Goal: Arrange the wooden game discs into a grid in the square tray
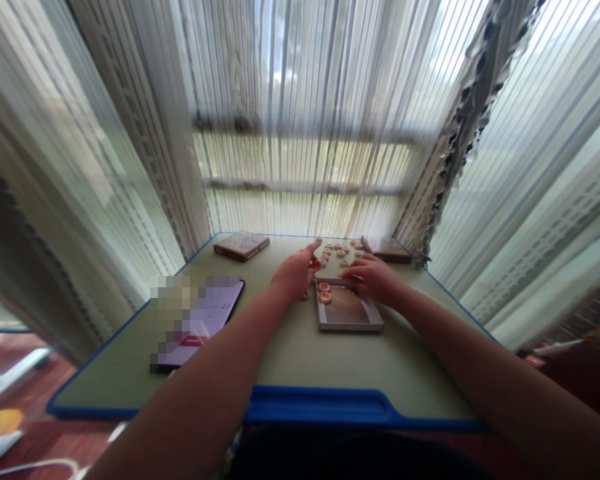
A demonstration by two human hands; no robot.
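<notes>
Fingers of the left hand (297,270): index reaching forward, the others curled under it, beside the loose round, pale tan discs (341,253); whether they grip one, I cannot tell
Fingers of the right hand (373,277): bent, tips pointing left at the far edge of a shallow rectangular tray with a pale lilac-grey rim (350,328), close to a disc; whether they hold or touch it, I cannot tell
Loose discs: scattered on the far part of the table, mostly between and beyond the hands
Discs in the tray: two, red characters upward, one behind the other in the far left corner
Table: pale green top with a raised blue plastic edge (320,403)
Flat boxes: a brown one with a pale patterned top (241,245) at the far left, a flat brown-sided one (387,249) at the far right
Phone: black-edged, lilac screen lit (213,320), lying left of the left forearm
Curtains: sheer, pale and striped (300,160), hanging behind the table
</notes>
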